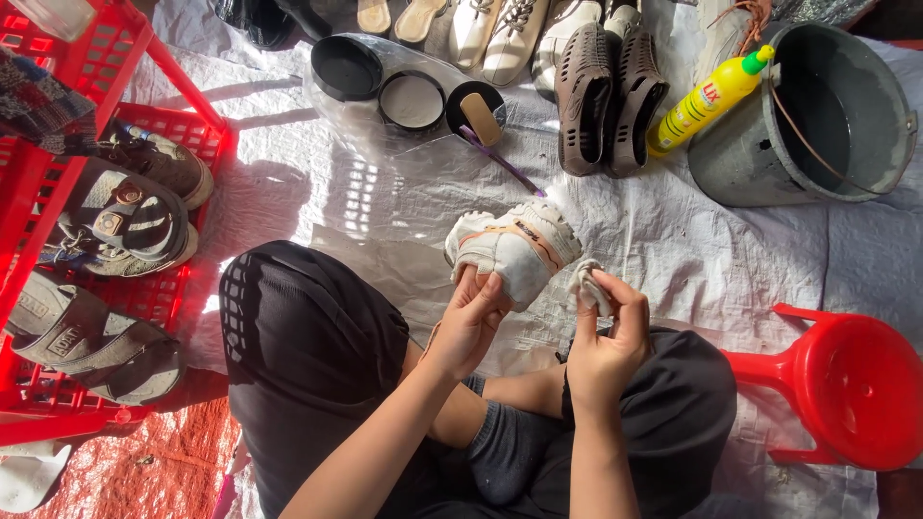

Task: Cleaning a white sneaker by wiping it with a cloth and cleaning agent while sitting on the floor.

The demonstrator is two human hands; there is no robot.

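At the centre of the frame the left hand (474, 312) grips a white sneaker (514, 248) from below, fingers closed around its sole end, holding it up over the white sheet (673, 240). Just right of it the right hand (608, 346) pinches a small crumpled cloth (586, 286), near the shoe but not quite touching it. This looks like the wiping stage of shoe cleaning; the next move would call for pressing the cloth against the upper while the left hand steadies or turns the shoe.

A yellow squeeze bottle (707, 101) with a green cap and a red label lies tilted at upper right, leaning on a grey metal bucket (817, 115). Three round black tins (409, 96) sit at upper centre. A red crate (58, 240) of sandals fills the left edge, a red stool (846, 384) the lower right.
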